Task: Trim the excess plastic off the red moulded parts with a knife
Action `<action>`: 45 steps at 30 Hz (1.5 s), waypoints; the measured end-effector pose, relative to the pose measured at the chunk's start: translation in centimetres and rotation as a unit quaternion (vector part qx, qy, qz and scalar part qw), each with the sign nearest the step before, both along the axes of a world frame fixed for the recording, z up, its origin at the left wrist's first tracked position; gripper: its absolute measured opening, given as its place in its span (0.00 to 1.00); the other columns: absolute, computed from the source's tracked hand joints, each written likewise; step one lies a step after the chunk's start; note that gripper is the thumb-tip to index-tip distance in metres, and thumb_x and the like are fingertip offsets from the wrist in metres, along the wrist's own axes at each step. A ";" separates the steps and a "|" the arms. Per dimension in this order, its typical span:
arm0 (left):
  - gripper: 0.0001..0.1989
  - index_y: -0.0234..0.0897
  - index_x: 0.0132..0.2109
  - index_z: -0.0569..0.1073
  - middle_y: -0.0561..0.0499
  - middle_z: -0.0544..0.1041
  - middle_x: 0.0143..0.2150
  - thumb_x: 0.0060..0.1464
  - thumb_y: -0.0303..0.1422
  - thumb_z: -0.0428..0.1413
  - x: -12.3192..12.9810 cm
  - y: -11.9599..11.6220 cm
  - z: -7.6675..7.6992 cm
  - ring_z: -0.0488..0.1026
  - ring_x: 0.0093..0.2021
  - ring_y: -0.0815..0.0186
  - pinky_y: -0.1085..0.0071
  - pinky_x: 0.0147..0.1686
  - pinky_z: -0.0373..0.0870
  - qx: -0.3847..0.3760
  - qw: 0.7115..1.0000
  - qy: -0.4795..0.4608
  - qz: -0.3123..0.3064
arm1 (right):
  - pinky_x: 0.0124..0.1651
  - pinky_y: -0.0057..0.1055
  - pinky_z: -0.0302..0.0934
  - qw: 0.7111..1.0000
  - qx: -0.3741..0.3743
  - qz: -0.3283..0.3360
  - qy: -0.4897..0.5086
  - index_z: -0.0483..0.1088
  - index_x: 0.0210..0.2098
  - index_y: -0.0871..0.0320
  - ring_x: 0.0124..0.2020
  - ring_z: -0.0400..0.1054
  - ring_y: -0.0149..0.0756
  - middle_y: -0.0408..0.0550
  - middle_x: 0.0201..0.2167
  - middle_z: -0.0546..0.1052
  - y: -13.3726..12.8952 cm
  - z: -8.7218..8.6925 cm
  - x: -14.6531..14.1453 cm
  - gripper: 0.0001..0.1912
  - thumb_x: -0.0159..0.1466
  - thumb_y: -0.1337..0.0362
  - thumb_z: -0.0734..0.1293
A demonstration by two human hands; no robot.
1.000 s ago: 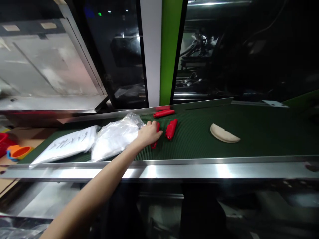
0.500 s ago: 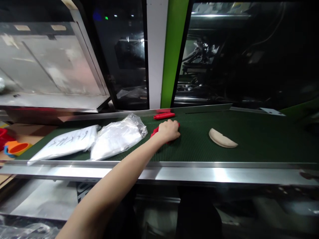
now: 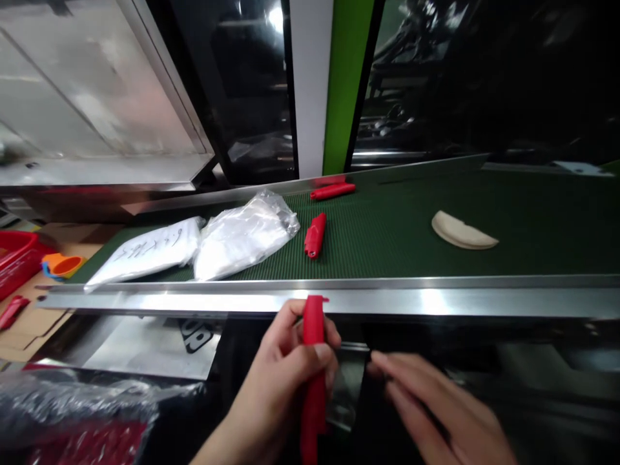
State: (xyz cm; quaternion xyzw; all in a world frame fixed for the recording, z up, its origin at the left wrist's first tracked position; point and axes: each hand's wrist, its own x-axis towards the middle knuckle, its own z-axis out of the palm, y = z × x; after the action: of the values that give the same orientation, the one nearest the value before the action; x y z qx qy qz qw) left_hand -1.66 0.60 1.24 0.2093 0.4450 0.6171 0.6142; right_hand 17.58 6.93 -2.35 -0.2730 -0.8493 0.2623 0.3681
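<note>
In front of the conveyor's near rail, my left hand (image 3: 290, 361) is closed around a long red plastic piece (image 3: 314, 387), held upright with a thin nub sticking out at its top. My right hand (image 3: 431, 400) is to the right of it, apart from the piece and a little blurred. Its thumb and fingers are drawn together in a pinch; whatever lies between them is hidden. Two similar parts lie on the green ribbed belt: one red plastic part (image 3: 315, 236) near the middle and another red plastic part (image 3: 333, 191) by the back edge.
A metal rail (image 3: 378, 300) edges the conveyor belt (image 3: 378, 239). On the belt rest two white plastic bags (image 3: 150, 250) and a beige half-round piece (image 3: 462, 230). At left are a red basket (image 3: 19, 261), an orange cup-like piece (image 3: 62, 263) and cardboard (image 3: 36, 332). Clear plastic wrap (image 3: 87, 400) lies lower left.
My left hand has drawn back from the belt toward me, bringing a red piece with it. My right hand has come into view. The camera has tilted downward.
</note>
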 end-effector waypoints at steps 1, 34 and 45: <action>0.08 0.41 0.43 0.67 0.54 0.70 0.37 0.56 0.31 0.57 0.6 -1.0 -0.7 0.63 0.23 0.75 0.78 0.22 0.62 -0.020 1.000 -0.016 0.010 | 0.46 0.24 0.72 1.000 0.009 0.020 -0.009 0.70 0.54 0.51 0.44 0.75 0.35 0.45 0.46 0.78 0.5 0.5 -0.3 0.18 0.66 0.70 0.63; 0.10 0.37 0.45 0.69 0.48 0.73 0.39 0.63 0.35 0.46 2.1 -6.7 -2.4 0.64 0.25 0.71 0.76 0.23 0.59 -0.055 0.986 -0.130 0.084 | 0.47 0.40 0.65 0.980 0.114 0.154 -0.053 0.72 0.51 0.67 0.48 0.68 0.40 0.57 0.47 0.74 -0.4 2.1 -4.2 0.18 0.62 0.81 0.64; 0.11 0.36 0.45 0.69 0.49 0.72 0.37 0.64 0.35 0.46 2.1 -6.5 -2.4 0.63 0.24 0.72 0.77 0.22 0.60 -0.062 0.986 -0.130 0.079 | 0.43 0.40 0.64 0.978 0.119 0.158 -0.065 0.72 0.50 0.66 0.46 0.68 0.41 0.56 0.45 0.74 -0.8 1.7 -3.8 0.17 0.63 0.80 0.63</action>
State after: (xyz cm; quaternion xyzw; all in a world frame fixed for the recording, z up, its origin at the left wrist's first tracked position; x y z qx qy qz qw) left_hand 0.39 -5.88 -1.16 0.0528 0.4144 0.6568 0.6278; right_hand 13.80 6.11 -0.63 -0.1064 -0.9288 0.1957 0.2962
